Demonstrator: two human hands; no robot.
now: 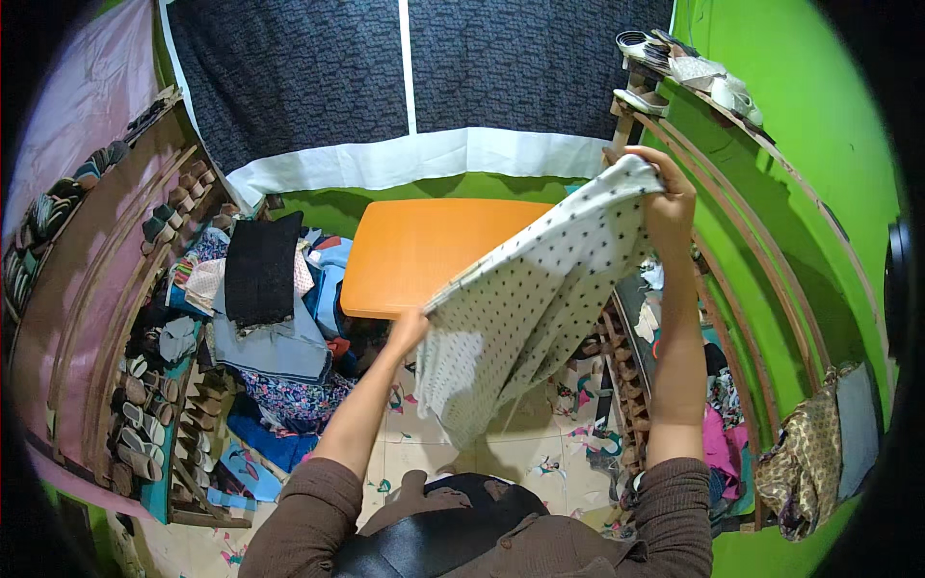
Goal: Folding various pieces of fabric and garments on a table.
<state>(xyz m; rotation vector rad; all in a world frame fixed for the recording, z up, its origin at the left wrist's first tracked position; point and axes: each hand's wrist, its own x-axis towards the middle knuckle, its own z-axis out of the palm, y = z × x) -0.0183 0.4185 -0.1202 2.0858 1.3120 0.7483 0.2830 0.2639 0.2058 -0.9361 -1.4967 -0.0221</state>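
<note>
While both hands hold it up, a white cloth with small dark marks (549, 289) hangs slantwise in front of the near right part of an orange table (424, 250), its lower folds loose above the tiled floor (414, 460). The left hand (409, 330) is closed on the cloth's left edge, lower and nearer; the right hand (672, 200) grips the upper right corner, farther out, so the top edge runs fairly straight between them. The step in hand looks like stretching and straightening the cloth; by my judgement, the next move calls for a firm hold at both ends and control of the drooping folds. No brand, label or writing can be read, on the cloth or on the pile of clothes (272, 352) at left.
</note>
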